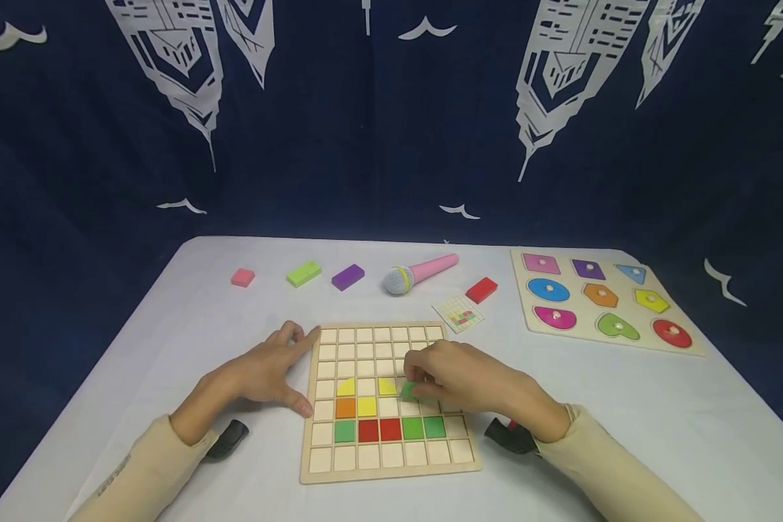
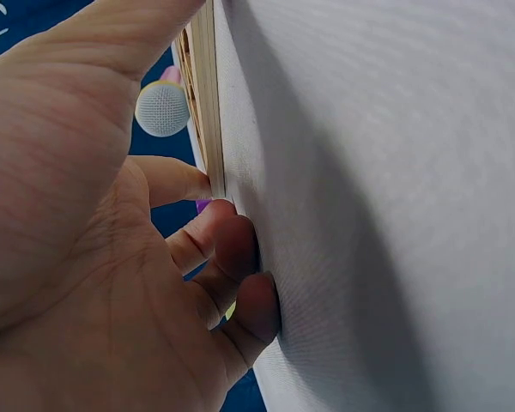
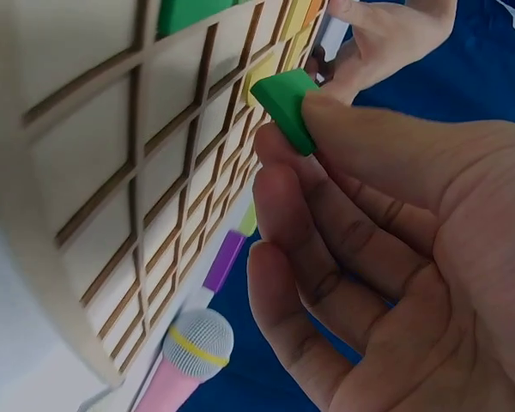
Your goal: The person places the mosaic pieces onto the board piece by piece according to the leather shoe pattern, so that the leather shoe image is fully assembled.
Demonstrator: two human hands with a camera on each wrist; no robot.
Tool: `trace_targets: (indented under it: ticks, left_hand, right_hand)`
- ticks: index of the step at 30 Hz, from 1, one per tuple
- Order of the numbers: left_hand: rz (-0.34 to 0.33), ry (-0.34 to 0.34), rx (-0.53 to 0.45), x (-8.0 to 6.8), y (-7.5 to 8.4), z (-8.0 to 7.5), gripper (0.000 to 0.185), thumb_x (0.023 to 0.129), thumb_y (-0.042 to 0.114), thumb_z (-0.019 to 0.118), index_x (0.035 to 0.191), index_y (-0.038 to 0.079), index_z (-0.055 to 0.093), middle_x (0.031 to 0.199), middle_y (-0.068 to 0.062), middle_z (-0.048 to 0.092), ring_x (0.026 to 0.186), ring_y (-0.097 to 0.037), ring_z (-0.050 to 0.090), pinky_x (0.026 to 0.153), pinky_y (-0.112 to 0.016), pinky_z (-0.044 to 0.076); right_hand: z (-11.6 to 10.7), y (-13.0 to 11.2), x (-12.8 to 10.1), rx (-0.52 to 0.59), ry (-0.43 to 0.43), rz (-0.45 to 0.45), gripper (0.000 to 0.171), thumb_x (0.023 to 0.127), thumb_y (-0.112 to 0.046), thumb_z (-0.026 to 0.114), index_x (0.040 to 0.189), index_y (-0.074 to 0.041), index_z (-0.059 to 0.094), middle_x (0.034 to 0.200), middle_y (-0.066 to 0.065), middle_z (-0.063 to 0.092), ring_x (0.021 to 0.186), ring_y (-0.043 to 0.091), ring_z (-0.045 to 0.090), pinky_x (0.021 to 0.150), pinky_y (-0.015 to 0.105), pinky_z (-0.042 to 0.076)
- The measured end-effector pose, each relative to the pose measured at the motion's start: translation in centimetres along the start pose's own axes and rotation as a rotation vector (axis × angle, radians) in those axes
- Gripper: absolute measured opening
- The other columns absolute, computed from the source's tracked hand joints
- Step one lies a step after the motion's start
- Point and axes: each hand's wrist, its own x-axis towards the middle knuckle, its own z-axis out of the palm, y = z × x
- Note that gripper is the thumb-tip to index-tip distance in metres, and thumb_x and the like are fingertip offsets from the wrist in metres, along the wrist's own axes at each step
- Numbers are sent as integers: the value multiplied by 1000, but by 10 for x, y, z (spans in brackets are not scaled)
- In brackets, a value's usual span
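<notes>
My right hand (image 1: 476,380) pinches a small green square wooden tile (image 3: 287,107) between thumb and forefinger, held just above the square wooden grid board (image 1: 391,467) near the middle of its right half, over an empty cell one row above the coloured row of green and red tiles (image 1: 390,429). My left hand (image 1: 270,373) lies with straight, relaxed fingers against the board's left edge, the fingertips (image 2: 257,300) resting on the white tablecloth (image 1: 170,341), gripping nothing. To seat the tile well, I judge that it should be levelled flat, its edges squared to the cell's wooden ribs, and lowered straight down while my left hand braces the board against sliding; a tilted corner could catch on a rib. The small printed pattern card (image 1: 459,313) beside the pink toy microphone (image 1: 420,273) shows a coloured grid; no lettering on it can be read. No brand or label is legible on the board; faint marks on my left sleeve (image 1: 114,475) are too blurred to read.
</notes>
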Motion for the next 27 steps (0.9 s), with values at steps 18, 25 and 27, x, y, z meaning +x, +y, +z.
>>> trace_targets:
  ticks: [18, 25, 27]
  left_hand:
    - [0, 4, 7, -2, 2, -2, 129, 57, 54, 92, 158, 4, 28, 123, -9, 38, 108, -25, 42, 86, -37, 42]
    - [-3, 5, -2, -2, 1, -1, 129, 58, 52, 93, 157, 4, 28, 122, -9, 38, 109, -25, 42, 87, -38, 43]
    - [-3, 6, -5, -1, 1, -1, 129, 57, 53, 93, 157, 4, 28, 121, -8, 38, 108, -25, 42, 87, -37, 42]
  right_hand:
    - [14, -14, 22, 24, -23, -73, 16, 94, -12, 67, 82, -21, 61, 69, -15, 54, 62, 0, 49, 58, 19, 44]
    - [20, -16, 23, -16, 22, -83, 14, 93, -12, 67, 84, -22, 64, 73, -15, 56, 67, 3, 50, 61, 20, 43]
    - [22, -16, 22, -39, 19, -86, 13, 92, -12, 68, 84, -22, 65, 75, -15, 58, 68, 3, 51, 64, 20, 44]
